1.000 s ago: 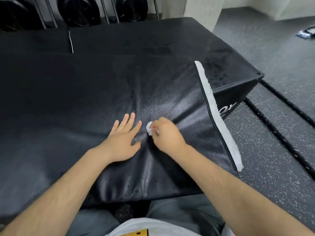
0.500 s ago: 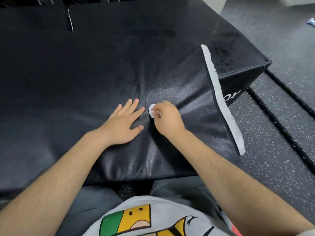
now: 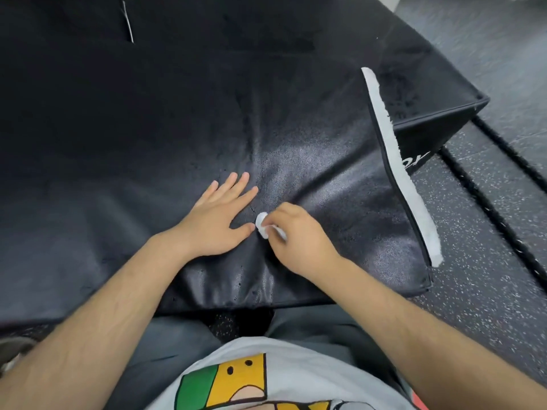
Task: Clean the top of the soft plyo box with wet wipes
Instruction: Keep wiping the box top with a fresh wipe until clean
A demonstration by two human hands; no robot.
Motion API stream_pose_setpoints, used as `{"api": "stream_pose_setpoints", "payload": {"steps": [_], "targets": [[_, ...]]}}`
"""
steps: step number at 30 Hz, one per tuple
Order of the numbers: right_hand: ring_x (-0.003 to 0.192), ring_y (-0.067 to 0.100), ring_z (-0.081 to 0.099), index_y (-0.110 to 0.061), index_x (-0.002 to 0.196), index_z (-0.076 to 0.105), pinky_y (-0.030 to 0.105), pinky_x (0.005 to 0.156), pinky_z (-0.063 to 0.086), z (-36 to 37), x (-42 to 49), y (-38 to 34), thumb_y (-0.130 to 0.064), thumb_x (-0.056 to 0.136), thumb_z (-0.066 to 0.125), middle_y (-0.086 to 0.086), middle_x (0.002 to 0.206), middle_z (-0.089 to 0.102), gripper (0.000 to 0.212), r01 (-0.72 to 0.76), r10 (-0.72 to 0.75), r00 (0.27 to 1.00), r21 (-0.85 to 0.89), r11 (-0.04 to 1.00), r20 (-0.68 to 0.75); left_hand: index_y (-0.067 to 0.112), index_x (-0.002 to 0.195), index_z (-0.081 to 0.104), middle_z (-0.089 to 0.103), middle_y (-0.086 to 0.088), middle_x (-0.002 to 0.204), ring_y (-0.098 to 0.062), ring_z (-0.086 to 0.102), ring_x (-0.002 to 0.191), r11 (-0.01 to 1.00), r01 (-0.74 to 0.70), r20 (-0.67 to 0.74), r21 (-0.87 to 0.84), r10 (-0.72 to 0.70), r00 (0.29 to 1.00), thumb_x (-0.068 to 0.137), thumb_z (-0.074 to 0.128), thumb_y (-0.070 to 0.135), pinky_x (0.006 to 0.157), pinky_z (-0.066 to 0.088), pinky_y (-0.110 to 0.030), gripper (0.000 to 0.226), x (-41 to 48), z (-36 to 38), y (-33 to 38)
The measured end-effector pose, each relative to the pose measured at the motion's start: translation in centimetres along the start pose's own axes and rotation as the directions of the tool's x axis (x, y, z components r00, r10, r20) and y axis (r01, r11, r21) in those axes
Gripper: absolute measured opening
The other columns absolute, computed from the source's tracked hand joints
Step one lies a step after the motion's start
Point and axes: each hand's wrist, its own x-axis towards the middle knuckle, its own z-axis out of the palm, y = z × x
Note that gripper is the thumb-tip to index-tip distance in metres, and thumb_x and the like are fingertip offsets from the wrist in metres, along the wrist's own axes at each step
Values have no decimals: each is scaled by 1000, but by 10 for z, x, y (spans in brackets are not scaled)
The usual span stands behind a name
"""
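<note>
The black soft plyo box fills most of the head view, its vinyl top shiny and creased near my hands. My left hand lies flat on the top with fingers spread and straight. Just right of its thumb, my right hand pinches a small wadded white wet wipe and presses it onto the box top near the front edge. Most of the wipe is hidden inside my fingers.
A white hook-and-loop strip runs along the box's right edge. A second black box with white lettering stands behind it to the right. Speckled rubber floor with thick black ropes lies on the right. My knees are under the front edge.
My right hand has drawn the wipe a little back toward me, from beside the left fingertips to beside the left thumb. The left hand stays flat. The camera has tilted down.
</note>
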Motion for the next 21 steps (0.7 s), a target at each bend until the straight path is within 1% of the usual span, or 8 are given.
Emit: {"api": "stream_pose_setpoints", "payload": {"steps": [5,7,9,11,14,16,19,21], "targets": [[88,33,56,-14,90,67,43,71,51,-5,23,10,-3,89,58,9,93,56,14,-145,130,975,-73,987,-179,32,159,5,-18,13,163,-6,-24,148,1000,9,-6,-4,-9,1000,97,38,54,121,-15,-32,74,-2,-1,3],[84,33,54,-11,88,65,44,65,51,5,6,-8,-1,87,58,10,89,55,12,-90,72,989,-133,987,-129,29,159,3,-20,11,163,-7,-25,148,999,27,-8,28,-27,1000,99,38,50,121,-15,-33,73,-7,2,10],[82,32,54,-14,84,65,44,64,52,0,-8,-10,-2,85,58,8,86,55,14,-29,25,999,-101,994,-42,27,159,2,-20,10,163,-8,-25,147,999,28,-24,36,-27,999,96,29,53,119,-17,-32,74,-13,8,16],[84,34,55,-20,80,65,44,70,53,-16,-1,13,-4,85,56,6,86,54,19,-129,121,989,-95,987,-81,26,159,3,-18,11,163,-7,-25,147,999,25,-55,23,-23,998,93,24,53,117,-19,-30,75,-18,13,16],[87,37,57,-17,81,67,43,72,52,-31,9,40,-5,87,56,9,88,55,17,-302,277,928,-69,951,-251,27,160,2,-18,14,162,-5,-25,147,999,36,-63,32,-34,997,102,29,50,116,-21,-27,67,-19,16,14],[85,37,56,-16,79,66,44,73,52,-18,2,22,-4,84,55,9,86,55,17,-258,237,947,-74,963,-216,29,159,1,-20,15,161,-3,-28,145,998,45,-55,44,-42,998,100,28,53,114,-23,-25,69,-18,18,14],[85,31,57,-15,83,69,43,75,54,-4,-18,3,-5,88,57,5,88,58,17,-83,83,996,-13,996,-24,31,159,-1,-22,18,160,0,-31,143,999,42,-45,34,-41,998,85,11,63,113,-25,-23,81,-18,18,13],[88,31,58,-14,89,72,44,78,53,-8,-11,20,-6,89,58,4,92,60,15,-68,68,997,-8,998,-40,30,159,0,-22,17,160,-1,-30,144,999,42,-31,26,-41,999,82,9,64,114,-23,-25,84,-17,17,13]]}}
